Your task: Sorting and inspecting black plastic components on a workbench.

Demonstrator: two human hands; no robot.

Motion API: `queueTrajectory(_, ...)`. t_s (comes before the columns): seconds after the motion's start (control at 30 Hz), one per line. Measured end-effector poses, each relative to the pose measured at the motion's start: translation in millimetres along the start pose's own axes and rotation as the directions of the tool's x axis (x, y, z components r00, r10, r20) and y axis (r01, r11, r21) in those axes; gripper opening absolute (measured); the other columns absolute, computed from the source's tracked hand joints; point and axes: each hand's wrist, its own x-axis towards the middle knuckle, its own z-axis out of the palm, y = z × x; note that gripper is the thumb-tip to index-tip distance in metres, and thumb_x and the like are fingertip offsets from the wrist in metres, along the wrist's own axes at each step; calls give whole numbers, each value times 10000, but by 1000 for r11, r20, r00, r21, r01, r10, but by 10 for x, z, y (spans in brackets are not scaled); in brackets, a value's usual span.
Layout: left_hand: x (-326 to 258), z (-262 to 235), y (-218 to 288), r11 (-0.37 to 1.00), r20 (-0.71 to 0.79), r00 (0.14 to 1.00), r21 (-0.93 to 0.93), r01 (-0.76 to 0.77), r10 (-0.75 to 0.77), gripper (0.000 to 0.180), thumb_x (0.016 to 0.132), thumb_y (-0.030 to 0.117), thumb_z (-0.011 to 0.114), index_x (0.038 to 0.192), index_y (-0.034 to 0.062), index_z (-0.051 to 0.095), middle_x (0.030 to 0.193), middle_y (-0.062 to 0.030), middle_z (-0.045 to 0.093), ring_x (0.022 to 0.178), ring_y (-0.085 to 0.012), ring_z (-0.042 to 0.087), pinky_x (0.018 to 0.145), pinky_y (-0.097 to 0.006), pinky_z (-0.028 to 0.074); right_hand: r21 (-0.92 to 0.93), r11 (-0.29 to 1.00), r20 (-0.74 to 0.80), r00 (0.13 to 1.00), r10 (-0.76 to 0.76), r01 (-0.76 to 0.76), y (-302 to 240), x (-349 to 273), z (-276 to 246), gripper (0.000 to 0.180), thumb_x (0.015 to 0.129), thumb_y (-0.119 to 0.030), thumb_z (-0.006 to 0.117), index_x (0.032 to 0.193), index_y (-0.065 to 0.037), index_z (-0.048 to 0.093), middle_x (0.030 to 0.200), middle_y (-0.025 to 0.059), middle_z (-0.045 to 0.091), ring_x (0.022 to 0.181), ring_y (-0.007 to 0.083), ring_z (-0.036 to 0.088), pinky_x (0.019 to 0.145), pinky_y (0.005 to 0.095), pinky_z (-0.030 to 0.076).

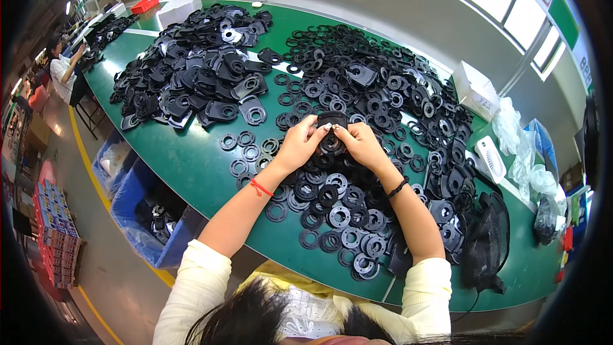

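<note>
My left hand [300,144] and my right hand [361,144] meet over the green table [191,160], both gripping one black plastic part [332,131] with a round ring in it. Their fingertips touch on top of the part. A red cord circles my left wrist and a black band my right. Under and around my hands lie several loose black rings [332,214]. A larger heap of black rings and parts [370,76] spreads beyond my hands.
A pile of black flat plates [198,70] lies at the far left of the table. White boxes [476,89] and a small white fan [491,156] stand at right, near clear plastic bags [523,147]. Blue bins [137,211] sit below the table's left edge. A person [64,70] works at far left.
</note>
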Motion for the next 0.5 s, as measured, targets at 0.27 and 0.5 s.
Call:
queueTrajectory(0.27, 5, 15, -3, 994, -84, 992, -34, -99, 96, 293, 917, 202, 544, 1093, -30, 513, 719, -26, 627, 583, -46, 533, 508, -200, 423, -50, 999, -80, 997, -18, 14, -164, -29, 24, 424, 887, -306, 528, 633, 25, 607, 504, 57, 551, 451, 100, 495, 454, 271, 393)
queueTrajectory(0.5, 65, -48, 7, 964, -39, 999, -267, -15, 5, 258, 930, 181, 531, 1088, -23, 521, 947, -19, 609, 844, -61, 553, 762, -220, 461, 261, 958, -133, 979, 155, -116, -179, -29, 60, 326, 926, -305, 522, 823, -14, 628, 715, 18, 617, 542, 79, 528, 500, 218, 427)
